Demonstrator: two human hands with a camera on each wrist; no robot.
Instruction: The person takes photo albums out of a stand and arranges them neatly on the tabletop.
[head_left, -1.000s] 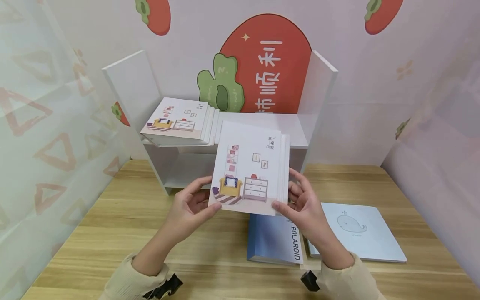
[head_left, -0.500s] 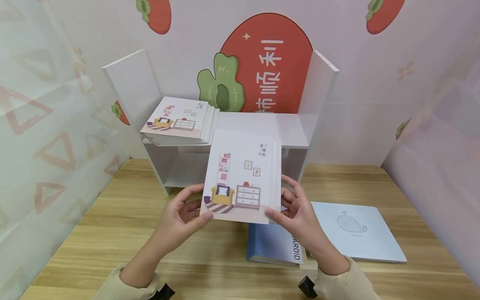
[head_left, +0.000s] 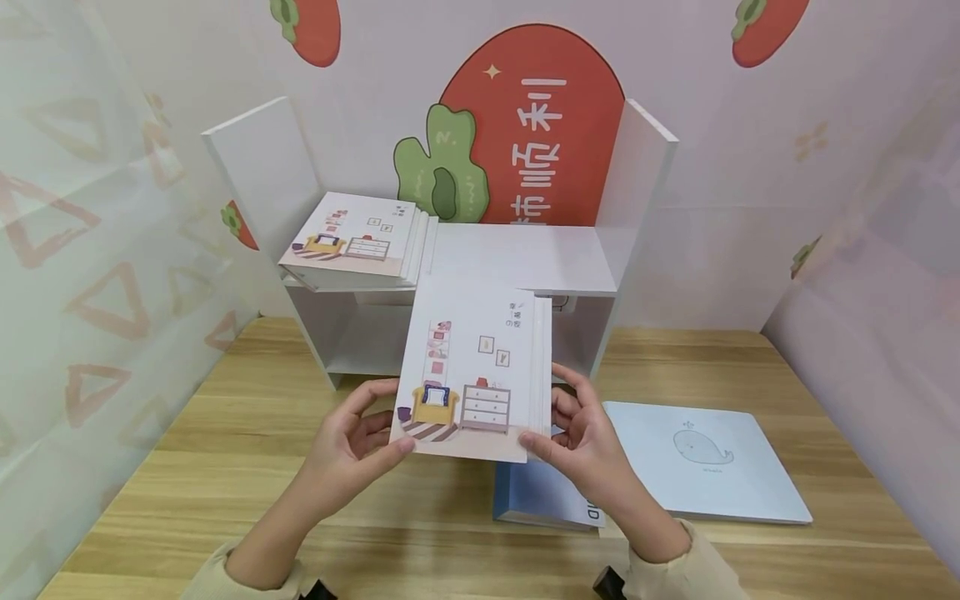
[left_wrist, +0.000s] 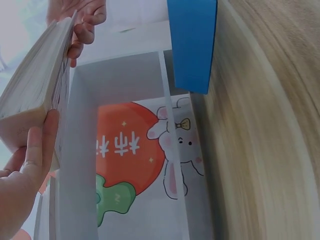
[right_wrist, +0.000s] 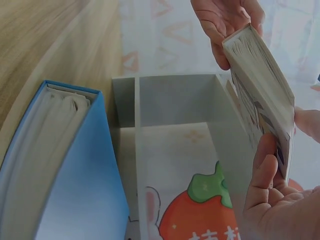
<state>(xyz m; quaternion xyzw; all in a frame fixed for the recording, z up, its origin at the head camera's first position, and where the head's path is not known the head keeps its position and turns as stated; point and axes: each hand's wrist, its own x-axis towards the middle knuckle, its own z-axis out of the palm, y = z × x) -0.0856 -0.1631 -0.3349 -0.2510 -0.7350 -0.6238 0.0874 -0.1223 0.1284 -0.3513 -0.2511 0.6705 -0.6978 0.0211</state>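
A white book, its cover drawn with a yellow armchair and a chest of drawers, is held up in front of the shelf. My left hand grips its lower left edge, thumb on the cover and fingers behind. On the other side my right hand holds the lower right corner the same way. Both wrist views show the book's thick page block, tilted between the two hands. Under it on the table lies a blue book, partly hidden by the held book and right hand.
A white two-level shelf stands at the back. On its upper board, at the left, lies a matching illustrated book. A pale blue whale-cover book lies on the wooden table to the right. Printed curtains surround the table.
Both hands have brought the book down, slightly left and nearer to me, still gripping it. More of the shelf's upper board shows behind it. The other books have stayed put.
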